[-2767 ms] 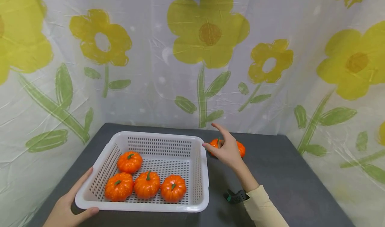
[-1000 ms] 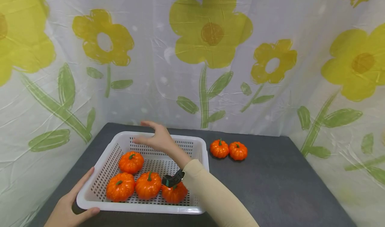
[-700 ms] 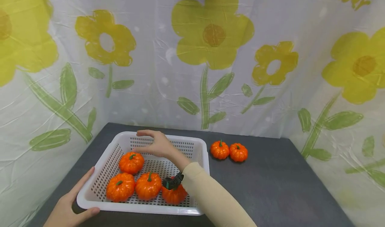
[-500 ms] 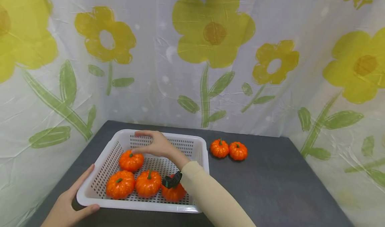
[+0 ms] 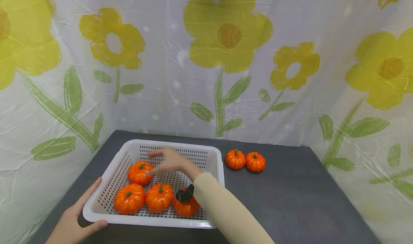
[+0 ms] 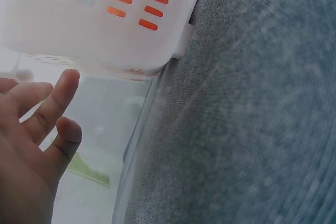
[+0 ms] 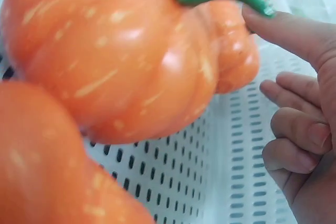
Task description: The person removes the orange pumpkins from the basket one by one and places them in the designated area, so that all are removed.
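Note:
A white plastic basket [image 5: 211,222] holds several orange toy pumpkins with green stems. My left hand [image 5: 72,215] lies at its front left corner, fingers straight along the side and thumb at the front rim. In the left wrist view, the left hand [image 6: 37,119] has its fingertips close to the basket wall [image 6: 79,30]. My right hand [image 5: 169,161] hovers inside the basket beside the back left pumpkin [image 5: 137,174], thumb close to it and nothing gripped. In the right wrist view, a large pumpkin [image 7: 115,56] fills the foreground, with the right hand [image 7: 310,108] beyond it.
Two more pumpkins, one at left [image 5: 235,159] and one at right [image 5: 255,162], stand side by side on the dark table [image 5: 290,201], right of the basket. A flower-print curtain [image 5: 167,104] hangs behind and at both sides.
My right hand has come from beside the two table pumpkins to over the basket, lowered there, then shifted slightly right and down. The left hand stays at the corner; the pumpkins keep their places.

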